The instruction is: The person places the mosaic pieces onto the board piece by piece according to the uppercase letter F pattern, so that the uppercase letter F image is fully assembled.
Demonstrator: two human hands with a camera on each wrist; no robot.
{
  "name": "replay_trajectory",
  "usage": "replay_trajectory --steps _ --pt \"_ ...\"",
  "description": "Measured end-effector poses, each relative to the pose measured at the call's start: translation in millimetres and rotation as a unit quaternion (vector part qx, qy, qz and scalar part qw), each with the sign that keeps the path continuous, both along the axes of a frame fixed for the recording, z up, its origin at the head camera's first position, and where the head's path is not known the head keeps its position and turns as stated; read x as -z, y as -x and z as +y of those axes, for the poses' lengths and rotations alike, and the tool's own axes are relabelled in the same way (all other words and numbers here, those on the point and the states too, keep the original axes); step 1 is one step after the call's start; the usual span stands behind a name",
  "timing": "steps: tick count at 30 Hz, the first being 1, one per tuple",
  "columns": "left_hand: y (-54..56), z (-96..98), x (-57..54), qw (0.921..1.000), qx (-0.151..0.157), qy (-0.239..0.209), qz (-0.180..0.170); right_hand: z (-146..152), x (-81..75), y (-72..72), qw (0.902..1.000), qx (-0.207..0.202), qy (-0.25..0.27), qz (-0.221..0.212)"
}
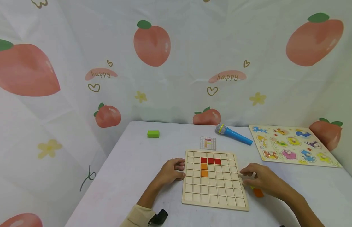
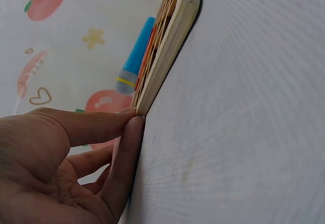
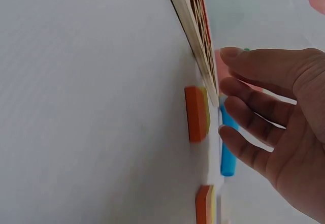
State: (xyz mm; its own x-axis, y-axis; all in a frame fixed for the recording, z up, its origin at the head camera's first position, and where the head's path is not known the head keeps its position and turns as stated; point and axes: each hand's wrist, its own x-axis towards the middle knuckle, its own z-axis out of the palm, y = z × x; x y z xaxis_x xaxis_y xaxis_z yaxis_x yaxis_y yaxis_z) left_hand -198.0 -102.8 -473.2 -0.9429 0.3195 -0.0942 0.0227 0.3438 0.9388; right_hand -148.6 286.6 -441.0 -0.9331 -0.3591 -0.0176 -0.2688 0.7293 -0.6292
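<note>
Square pale-wood grid board (image 1: pixel 225 183) lies flat mid-desk (image 1: pixel 122 189). On it: three flat red square tiles (image 1: pixel 211 161) in a row near the far edge, two flat orange square tiles (image 1: pixel 204 170) running nearer from the row's left end.

Left hand (image 1: pixel 171 170): thumb and finger tips nearly meet at the board's left edge, reads as a light pinch. Right hand (image 1: pixel 259 179): by the right edge, fingers loosely bent, thumb and fingers apart, holding nothing; can't tell if it touches the board. Loose orange piece (image 1: pixel 258 192) and yellow piece (image 1: pixel 252 187) sit beside the board's right edge, partly under that hand.

Risks, my read:
- Left pinch lifts or jerks the edge: placed tiles could hop cells; the grid looks shallow.
- Right hand drops or sweeps low: loose pieces scatter. It also masks them from above, so a wrong-colour grab is possible.
- Board shoved far: it rides onto the small white printed grid card (image 1: pixel 208 143) just past the far edge. Blue toy microphone (image 1: pixel 235 135) sits farther right, less exposed.
</note>
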Motion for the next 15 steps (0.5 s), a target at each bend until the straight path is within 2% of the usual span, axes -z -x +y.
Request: replay_trajectory --steps 5,15 --pt "-1.0 0.1 -2.5 1.0 -0.002 -0.008 -0.002 12.3 1.7 -6.2 0.9998 0.019 -0.005 0.007" --pt "1.7 -0.3 -1.0 1.0 -0.005 -0.002 -0.008 36.3 -0.1 -18.3 0.9981 0.055 -0.016 -0.021"
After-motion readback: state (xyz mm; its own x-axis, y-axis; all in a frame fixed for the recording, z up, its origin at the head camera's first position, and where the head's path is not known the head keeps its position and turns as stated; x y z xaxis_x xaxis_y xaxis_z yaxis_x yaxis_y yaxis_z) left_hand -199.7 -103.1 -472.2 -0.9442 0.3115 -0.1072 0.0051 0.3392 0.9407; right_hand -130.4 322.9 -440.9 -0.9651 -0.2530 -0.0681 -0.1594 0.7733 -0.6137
